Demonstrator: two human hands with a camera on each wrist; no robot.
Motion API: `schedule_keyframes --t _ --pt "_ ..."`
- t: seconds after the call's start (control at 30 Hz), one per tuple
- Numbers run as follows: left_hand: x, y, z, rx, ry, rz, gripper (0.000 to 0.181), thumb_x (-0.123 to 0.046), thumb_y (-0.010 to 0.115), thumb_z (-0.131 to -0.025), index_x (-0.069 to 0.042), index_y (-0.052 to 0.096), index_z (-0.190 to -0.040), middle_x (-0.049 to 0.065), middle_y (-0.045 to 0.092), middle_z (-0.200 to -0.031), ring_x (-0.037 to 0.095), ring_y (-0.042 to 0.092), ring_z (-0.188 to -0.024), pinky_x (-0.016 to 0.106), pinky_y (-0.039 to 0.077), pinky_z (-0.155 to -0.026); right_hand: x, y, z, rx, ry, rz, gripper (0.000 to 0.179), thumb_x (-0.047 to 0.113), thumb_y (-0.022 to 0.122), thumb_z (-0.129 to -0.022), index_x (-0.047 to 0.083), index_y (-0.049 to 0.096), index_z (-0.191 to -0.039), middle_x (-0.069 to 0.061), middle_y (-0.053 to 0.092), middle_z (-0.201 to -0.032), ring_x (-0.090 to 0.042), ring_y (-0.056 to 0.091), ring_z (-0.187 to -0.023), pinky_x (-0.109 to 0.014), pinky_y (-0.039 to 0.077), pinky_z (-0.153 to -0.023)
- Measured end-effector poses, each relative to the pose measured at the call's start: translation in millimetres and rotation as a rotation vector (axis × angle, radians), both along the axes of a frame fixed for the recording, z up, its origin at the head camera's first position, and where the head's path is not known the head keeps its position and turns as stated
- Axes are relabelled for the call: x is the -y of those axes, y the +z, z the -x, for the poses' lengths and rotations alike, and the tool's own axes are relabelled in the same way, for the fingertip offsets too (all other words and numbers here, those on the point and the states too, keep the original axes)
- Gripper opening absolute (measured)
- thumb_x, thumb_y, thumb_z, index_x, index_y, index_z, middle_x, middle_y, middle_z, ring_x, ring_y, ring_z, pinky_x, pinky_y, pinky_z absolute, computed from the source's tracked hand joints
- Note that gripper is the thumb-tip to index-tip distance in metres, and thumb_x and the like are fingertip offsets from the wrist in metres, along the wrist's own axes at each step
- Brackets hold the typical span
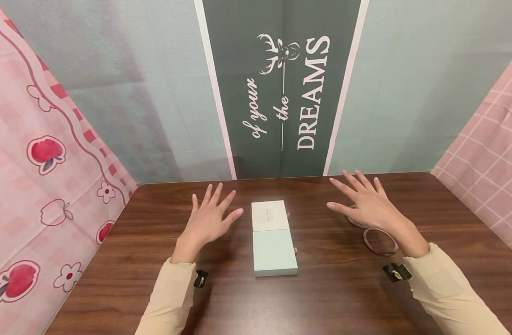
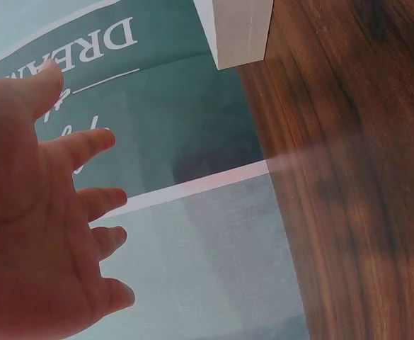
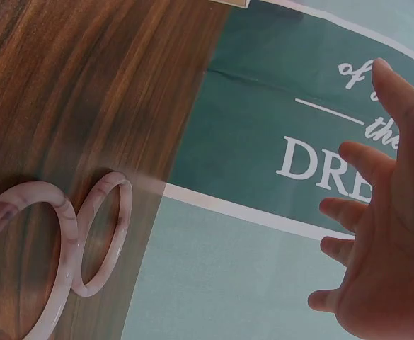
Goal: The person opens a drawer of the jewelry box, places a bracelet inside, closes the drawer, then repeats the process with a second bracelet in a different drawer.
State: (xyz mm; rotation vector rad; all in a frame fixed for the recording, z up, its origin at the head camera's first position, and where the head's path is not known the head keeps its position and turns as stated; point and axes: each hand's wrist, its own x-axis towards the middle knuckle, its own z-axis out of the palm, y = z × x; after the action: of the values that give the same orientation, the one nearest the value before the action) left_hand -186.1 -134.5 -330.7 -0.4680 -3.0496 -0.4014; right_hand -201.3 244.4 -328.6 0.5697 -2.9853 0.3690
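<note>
Spread fingers and an extended thumb mark my left hand (image 1: 206,220), held over the table to the left of a flat jewelry-style box (image 1: 274,251). The box has a cream half with small print at the far end and a thicker mint half nearer me; a corner of it (image 2: 242,32) shows in the left wrist view. To its right my right hand (image 1: 370,204) is spread too, holding nothing. Below that hand lie two pinkish marbled bangles, the nearer bangle (image 1: 383,254) in plain sight and the farther bangle (image 3: 124,205) partly hidden by the hand in the head view.
The brown wooden table (image 1: 322,298) ends at a hanging backdrop (image 1: 281,158) with white lettering and a deer head. Pink patterned cloths hang at the left (image 1: 50,195) and right (image 1: 490,177). Small pinkish ribbon tabs (image 1: 295,251) stick out from the box's right side.
</note>
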Motion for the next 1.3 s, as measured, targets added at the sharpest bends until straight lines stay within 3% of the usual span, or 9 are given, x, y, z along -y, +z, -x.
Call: schedule_keyframes --t 0.23,0.47,0.7,0.93,1.1,1.3 --pt "1.7 -0.8 -1.5 -0.005 -0.008 -0.001 0.063 -0.060 0.031 -0.092 -0.023 0.029 -0.143 0.010 0.009 -0.151 0.030 -0.004 -0.137 0.061 -0.004 -0.103 2.2 -0.5 -3.2 0.000 0.006 0.000 0.071 0.058 0.044 -0.088 0.020 0.024 -0.145 -0.015 0.011 -0.150 -0.037 0.001 -0.136 -0.063 -0.006 -0.100" --pt "1.5 -3.3 -1.3 0.027 -0.045 -0.010 0.063 -0.057 0.037 -0.092 -0.021 0.030 -0.143 0.012 0.012 -0.150 0.031 -0.001 -0.137 0.062 -0.003 -0.102 6.8 -3.2 -2.4 0.000 0.006 0.004 0.070 0.058 0.045 -0.088 0.018 0.028 -0.143 -0.019 0.022 -0.146 -0.040 0.013 -0.133 -0.065 0.002 -0.100" --pt "-0.8 -6.8 0.6 0.063 -0.070 -0.062 0.061 -0.050 0.048 -0.090 -0.016 0.036 -0.140 0.014 0.031 -0.144 0.031 0.024 -0.133 0.057 0.016 -0.104 13.3 -6.8 -3.0 -0.005 0.015 0.005 0.066 0.055 0.046 -0.089 0.012 0.038 -0.138 -0.021 0.039 -0.136 -0.041 0.030 -0.125 -0.063 0.019 -0.093" --pt "-7.0 -14.8 0.5 0.077 -0.030 -0.141 0.054 -0.043 0.057 -0.088 -0.009 0.051 -0.129 0.010 0.053 -0.128 0.028 0.048 -0.118 0.047 0.038 -0.095 22.1 -14.9 -2.3 0.025 0.014 0.057 0.060 0.048 0.050 -0.090 0.002 0.048 -0.129 -0.022 0.053 -0.123 -0.039 0.045 -0.112 -0.052 0.029 -0.078" --pt "-10.4 -21.8 1.2 0.105 -0.004 -0.188 0.043 -0.039 0.060 -0.088 -0.005 0.060 -0.115 0.008 0.064 -0.106 0.023 0.059 -0.097 0.042 0.047 -0.082 26.9 -22.2 -1.7 0.024 0.029 0.082 0.053 0.042 0.057 -0.088 0.000 0.055 -0.121 -0.020 0.059 -0.114 -0.037 0.052 -0.105 -0.048 0.032 -0.074" --pt "-12.6 -30.0 2.7 0.178 0.005 -0.235 0.027 -0.036 0.060 -0.088 -0.009 0.064 -0.090 -0.001 0.059 -0.074 0.014 0.052 -0.068 0.031 0.044 -0.063 31.9 -31.0 -0.9 0.003 0.076 0.117 0.045 0.034 0.061 -0.087 -0.001 0.059 -0.114 -0.019 0.062 -0.108 -0.036 0.056 -0.100 -0.048 0.038 -0.072"
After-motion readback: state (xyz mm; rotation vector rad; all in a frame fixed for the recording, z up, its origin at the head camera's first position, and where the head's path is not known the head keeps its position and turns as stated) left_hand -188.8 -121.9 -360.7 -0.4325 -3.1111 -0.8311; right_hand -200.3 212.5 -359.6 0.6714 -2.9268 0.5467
